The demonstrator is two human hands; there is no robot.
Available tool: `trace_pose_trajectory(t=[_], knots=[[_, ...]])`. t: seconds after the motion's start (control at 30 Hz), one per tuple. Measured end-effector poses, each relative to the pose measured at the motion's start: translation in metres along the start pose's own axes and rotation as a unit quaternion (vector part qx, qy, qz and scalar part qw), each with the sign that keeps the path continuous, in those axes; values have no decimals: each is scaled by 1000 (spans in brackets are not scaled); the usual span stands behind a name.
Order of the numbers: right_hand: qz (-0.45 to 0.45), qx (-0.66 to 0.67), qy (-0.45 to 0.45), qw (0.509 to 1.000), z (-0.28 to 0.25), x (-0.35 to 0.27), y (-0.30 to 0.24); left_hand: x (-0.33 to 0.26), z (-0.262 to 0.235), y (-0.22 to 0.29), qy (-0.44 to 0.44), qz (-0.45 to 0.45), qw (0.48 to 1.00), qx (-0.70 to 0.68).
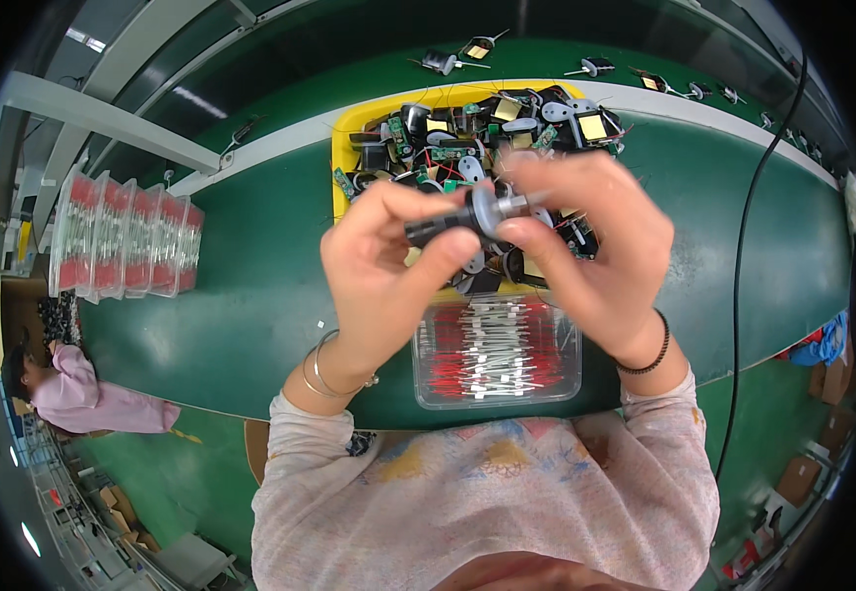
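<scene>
Above the front of a yellow bin (340, 202), my left hand (374, 261) grips the black body of a small motor-like part (432, 229) between thumb and fingers. The part is tilted and has a grey disc and a pale metal shaft on its right side. My right hand (605, 231) closes around that disc and shaft end; its thumb touches there, while its fingertips are blurred. Many similar black parts with grey discs, green circuit boards and thin wires fill the bin. Nearer me, a clear plastic box (424, 396) holds bundled red and white wire-like pieces.
Several clear boxes (127, 236) of red and white pieces stand at the left of the green table (260, 256). Loose black parts (440, 62) lie beyond the white rail. A black cable (739, 266) hangs at the right. Far left is a person in pink (93, 394).
</scene>
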State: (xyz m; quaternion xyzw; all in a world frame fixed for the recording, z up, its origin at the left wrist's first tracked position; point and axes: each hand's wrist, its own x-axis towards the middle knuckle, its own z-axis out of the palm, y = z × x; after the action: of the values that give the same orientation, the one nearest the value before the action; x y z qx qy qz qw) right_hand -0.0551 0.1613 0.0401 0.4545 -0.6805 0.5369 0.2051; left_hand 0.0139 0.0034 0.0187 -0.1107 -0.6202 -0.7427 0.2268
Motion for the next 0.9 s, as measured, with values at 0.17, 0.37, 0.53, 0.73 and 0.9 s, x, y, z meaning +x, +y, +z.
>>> trace_pose_trajectory(t=[0.17, 0.37, 0.53, 0.73, 0.9], knots=[[164, 232, 51, 957, 3, 22, 3, 6, -3, -2, 28, -61, 993, -97], [212, 315, 58, 923, 14, 17, 8, 6, -4, -6, 31, -87, 987, -129], [224, 257, 86, 936, 4, 11, 22, 37, -15, -18, 31, -111, 993, -10], [119, 156, 188, 962, -31, -3, 22, 161, -116, -103, 59, -91, 942, 318], [193, 159, 136, 959, -42, -20, 23, 181, -137, -135, -23, 91, 833, 546]])
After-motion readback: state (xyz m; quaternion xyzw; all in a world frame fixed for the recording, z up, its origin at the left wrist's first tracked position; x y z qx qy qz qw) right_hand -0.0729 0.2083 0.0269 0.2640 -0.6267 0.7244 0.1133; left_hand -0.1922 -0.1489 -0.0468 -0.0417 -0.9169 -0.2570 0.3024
